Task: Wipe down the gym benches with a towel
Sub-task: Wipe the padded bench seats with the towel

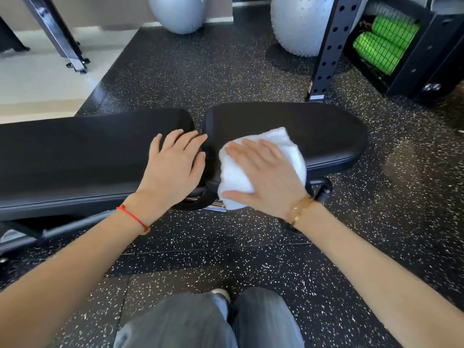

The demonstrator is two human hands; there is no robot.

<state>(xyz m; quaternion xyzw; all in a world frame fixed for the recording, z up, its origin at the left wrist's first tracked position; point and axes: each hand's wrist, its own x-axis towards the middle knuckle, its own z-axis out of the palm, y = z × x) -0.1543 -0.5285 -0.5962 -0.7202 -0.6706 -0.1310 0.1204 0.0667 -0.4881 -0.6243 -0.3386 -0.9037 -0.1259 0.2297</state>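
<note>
Bench: a black padded gym bench [75, 156] runs across the view from the left edge to right of centre, in two cushions with a narrow gap between them.
Long pad: the left cushion [88, 151], flat, reaching to the left edge of the view.
Seat pad: the right cushion [313, 131], shorter, with a tapered right end.
Towel: a white folded towel [281, 141] lies on the near left part of the seat pad, its lower end hanging over the pad's front edge just beside the gap.
Right hand: the right hand [266, 177] lies flat on top of the towel, palm down, fingers straight and slightly spread, pointing toward the gap; it presses the cloth and does not curl round it.
Left hand: the left hand [173, 167] rests palm down on the right end of the long pad, fingers straight and a little apart, the fingertips reaching the pad's edge at the gap; it holds nothing.
Wrists: a red string bracelet [133, 218] on the left, a gold bracelet [300, 209] on the right.
Floor: black speckled rubber flooring [226, 247] under the bench.
Background: two grey exercise balls [178, 13] stand at the far edge, a perforated black upright [331, 46] stands right of them, and green foam rollers [384, 43] sit in a black crate at upper right.
Lower view: the person's knees in grey trousers [200, 322].
</note>
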